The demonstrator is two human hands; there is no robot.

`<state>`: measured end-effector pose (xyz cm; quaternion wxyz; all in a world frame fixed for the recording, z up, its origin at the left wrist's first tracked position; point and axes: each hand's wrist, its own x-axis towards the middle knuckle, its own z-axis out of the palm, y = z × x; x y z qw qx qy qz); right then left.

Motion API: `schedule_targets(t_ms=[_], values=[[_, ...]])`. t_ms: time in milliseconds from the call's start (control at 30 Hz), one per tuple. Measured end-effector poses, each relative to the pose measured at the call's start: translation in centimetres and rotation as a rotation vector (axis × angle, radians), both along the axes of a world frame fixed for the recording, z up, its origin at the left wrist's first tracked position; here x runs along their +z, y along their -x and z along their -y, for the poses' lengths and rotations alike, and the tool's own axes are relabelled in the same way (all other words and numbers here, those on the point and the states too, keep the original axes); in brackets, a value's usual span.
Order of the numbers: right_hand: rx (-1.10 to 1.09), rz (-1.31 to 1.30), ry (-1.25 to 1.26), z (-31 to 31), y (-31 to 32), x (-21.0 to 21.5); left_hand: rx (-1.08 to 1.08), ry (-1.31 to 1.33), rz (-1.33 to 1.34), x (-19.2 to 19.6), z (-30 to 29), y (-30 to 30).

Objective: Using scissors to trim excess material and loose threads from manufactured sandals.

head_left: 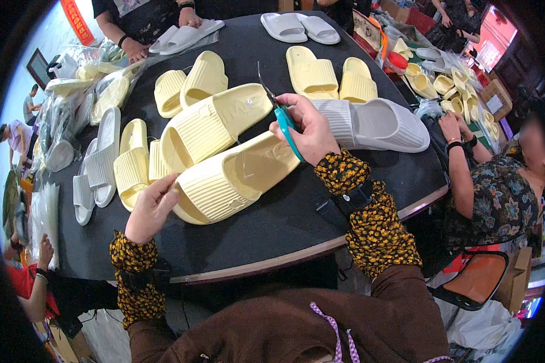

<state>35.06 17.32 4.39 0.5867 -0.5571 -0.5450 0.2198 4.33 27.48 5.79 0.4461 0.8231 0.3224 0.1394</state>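
My right hand (309, 130) is wrapped round a pair of scissors (283, 121) with teal handles and dark blades. The blades point away from me, over the heel of a yellow ribbed slide sandal. My left hand (151, 209) pinches the toe edge of the nearest yellow slide sandal (215, 190), whose heel end lies just below my right hand. Behind it is another large yellow slide sandal (200, 130). A grey slide sandal (381, 124) lies right of my right hand. Smaller yellow slides (131, 163) sit left of the nearest one.
More yellow slides (312, 72) and white slides (300, 27) lie farther back on the black table (254, 233). Grey slides (103, 163) and plastic-wrapped slides (112, 100) are at left. A co-worker's hands (136, 48) rest at the far edge; another person (496, 175) sits right, beside a chair (475, 278).
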Motion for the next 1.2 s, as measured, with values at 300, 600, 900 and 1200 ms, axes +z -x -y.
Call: schedule_targets(t_ms=[300,600,900,1200], values=[[0.003,0.026,0.033,0.0,0.1,0.2,0.177,0.299,0.417,-0.2,0.2,-1.0],[0.066,0.167,0.048,0.4,1.0,0.7,0.298,0.143,0.545,0.5,-0.2,-0.9],[-0.002,0.773,-0.171,0.8,1.8,1.4,0.222,-0.364,0.381,2.4,2.9,-4.1],[0.027,1.001,-0.278,1.2,3.1,2.2,0.204,-0.595,0.258,3.5,5.5,-5.2]])
